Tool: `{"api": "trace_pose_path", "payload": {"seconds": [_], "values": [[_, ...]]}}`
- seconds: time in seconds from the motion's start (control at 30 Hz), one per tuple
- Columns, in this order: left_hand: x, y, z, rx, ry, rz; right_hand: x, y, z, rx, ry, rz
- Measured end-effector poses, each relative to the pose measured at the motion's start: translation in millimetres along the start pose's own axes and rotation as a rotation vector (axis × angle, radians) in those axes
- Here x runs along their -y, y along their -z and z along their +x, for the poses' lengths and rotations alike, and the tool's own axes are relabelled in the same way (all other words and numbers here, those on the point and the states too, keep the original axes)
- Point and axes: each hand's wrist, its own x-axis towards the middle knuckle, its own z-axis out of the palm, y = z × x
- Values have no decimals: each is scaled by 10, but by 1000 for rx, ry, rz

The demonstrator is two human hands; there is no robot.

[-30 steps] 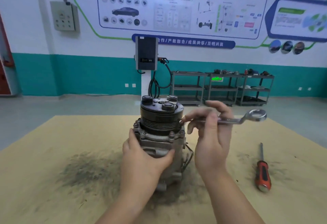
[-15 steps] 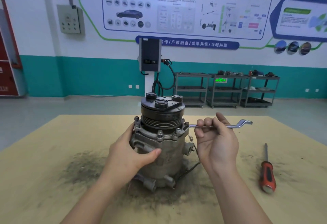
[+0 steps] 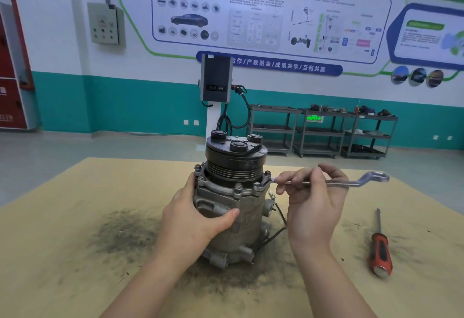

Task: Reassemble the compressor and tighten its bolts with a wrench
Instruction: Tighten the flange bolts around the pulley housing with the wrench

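Wrench (image 3: pixel 334 182) on compressor (image 3: pixel 233 192) bolt

A white wall (image 3: pixel 62 41) with a teal lower band (image 3: pixel 125 106) carries a large printed poster (image 3: pixel 263 14) and a grey switch box (image 3: pixel 105 24). Grey metal shelf carts (image 3: pixel 324 132) stand on the grey floor (image 3: pixel 75 152).

The compressor (image 3: pixel 233 202) stands upright at the middle of the table, its grey cast-metal body below and a black grooved pulley with three round knobs on top. Small bolts (image 3: pixel 238 187) ring the flange under the pulley. A thin black wire loops out at its lower right. The wrench (image 3: pixel 334 182), slim and silver with an offset ring end far right, lies level, its left end seemingly seated on a right-side flange bolt.
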Motion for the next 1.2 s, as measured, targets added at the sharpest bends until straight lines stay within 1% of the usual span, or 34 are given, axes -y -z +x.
{"api": "trace_pose_path", "payload": {"seconds": [0.07, 0.13, 0.17, 0.27, 0.33, 0.37, 0.4, 0.5, 0.57, 0.6, 0.67, 0.77, 0.9, 1.0, 1.03, 1.07, 1.1, 1.17, 1.2], "values": [[15, -5, 6, -4, -1, 2, -39, -28, -111, 59, 246, -128], [28, -12, 8, -17, 3, 14, -69, -19, -225, 202, 463, -273], [31, -15, 6, -24, 6, 18, -85, -9, -276, 296, 533, -357], [39, -21, 6, -33, 0, 13, -142, 15, -371, 555, 634, -576], [43, -22, 8, -29, -11, 13, -123, 5, -375, 619, 630, -639], [48, -24, 8, -27, -8, 16, -93, -7, -365, 597, 597, -623], [56, -26, 7, -31, -3, 16, -49, -17, -348, 539, 557, -577], [73, -29, 14, -37, 3, 9, 96, -71, -241, 280, 437, -383], [91, -28, 19, -25, -7, 17, 159, -94, -143, 121, 225, -248], [94, -25, 12, -17, -10, 23, 171, -86, -95, 59, 104, -166], [80, -16, 7, -10, -15, 31, 182, -47, -14, -34, -65, -63], [29, -1, 9, 8, -16, 9, 159, -40, 31, -76, -200, 20], [20, 4, 4, 16, -23, 18, 102, -3, 79, -71, -286, 121], [15, 7, -1, 15, -27, 24, 79, 44, 131, -91, -394, 191], [18, 7, 3, 16, -29, 19, 62, 53, 126, -99, -397, 202], [21, 6, 7, 17, -30, 16, 43, 55, 101, -102, -356, 190], [23, 5, 7, 18, -30, 16, 21, 50, 53, -96, -268, 148], [39, -1, 8, 8, -31, 17, -14, 13, -89, -24, 20, -2], [49, -8, 10, -3, -33, 13, -35, -4, -166, 55, 192, -106]]}}
